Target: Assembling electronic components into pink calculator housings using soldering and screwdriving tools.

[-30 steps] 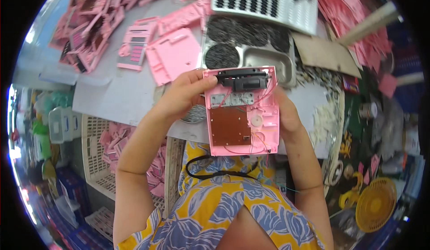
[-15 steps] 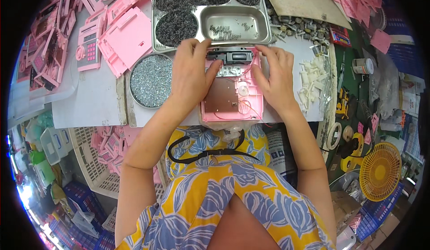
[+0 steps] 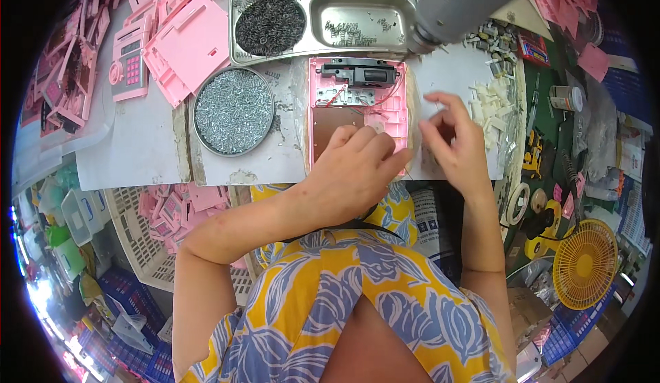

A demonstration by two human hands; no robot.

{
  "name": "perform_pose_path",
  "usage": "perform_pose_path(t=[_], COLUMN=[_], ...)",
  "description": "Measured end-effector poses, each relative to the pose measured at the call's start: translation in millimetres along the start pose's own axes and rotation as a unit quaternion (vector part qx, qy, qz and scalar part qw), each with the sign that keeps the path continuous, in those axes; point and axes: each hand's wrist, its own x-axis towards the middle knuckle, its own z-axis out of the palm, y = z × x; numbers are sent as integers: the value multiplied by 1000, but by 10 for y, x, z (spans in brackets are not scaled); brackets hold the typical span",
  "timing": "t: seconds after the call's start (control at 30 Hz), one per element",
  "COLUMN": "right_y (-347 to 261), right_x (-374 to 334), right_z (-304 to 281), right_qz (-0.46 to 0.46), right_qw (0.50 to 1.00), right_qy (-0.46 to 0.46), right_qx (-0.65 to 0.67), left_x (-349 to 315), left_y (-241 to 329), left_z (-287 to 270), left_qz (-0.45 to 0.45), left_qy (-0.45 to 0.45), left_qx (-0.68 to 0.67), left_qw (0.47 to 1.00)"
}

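A pink plastic casing [image 3: 393, 111] lies on the table in front of me, a clear bag edge showing around it. Across its far end sits a black module [image 3: 361, 74], with a metal plate [image 3: 344, 96] and thin red wires nearer me. A brown board [image 3: 330, 132] covers its near left part. My left hand [image 3: 357, 170] reaches over the casing's near end, fingers curled and fingertips together at the right edge; what they pinch is too small to make out. Just right of the casing, my right hand [image 3: 457, 142] is raised, thumb and forefinger apart with nothing visible between them.
Behind the casing stands a metal tray [image 3: 405, 39] of dark springs; a round dish [image 3: 270, 118] of screws is on the left. A grey cylindrical thing [image 3: 474, 2] juts in overhead. Pink parts [image 3: 189, 46] pile up left, white pieces [image 3: 491, 111] right.
Both hands have left the casing's far end: my left came to its near right edge, my right moved off to the right. The grey cylindrical thing has come into view.
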Motion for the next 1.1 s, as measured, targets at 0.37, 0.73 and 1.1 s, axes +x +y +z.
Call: perform_pose_path(t=[0.37,0.73,1.1], right_y=[3,78,-273], right_x=[-573,-514,-755], right_z=[150,-115,37], right_qz=[199,170,-119], right_qw=[960,928,976], right_qy=[-154,-112,-172], right_qx=[126,311,56], left_x=[230,104,-308], left_y=[-271,-461,5], left_z=[-117,-163,25], left_qz=[40,121,145], left_qy=[8,27,-24], left_qx=[110,86,15], left_qw=[993,989,989])
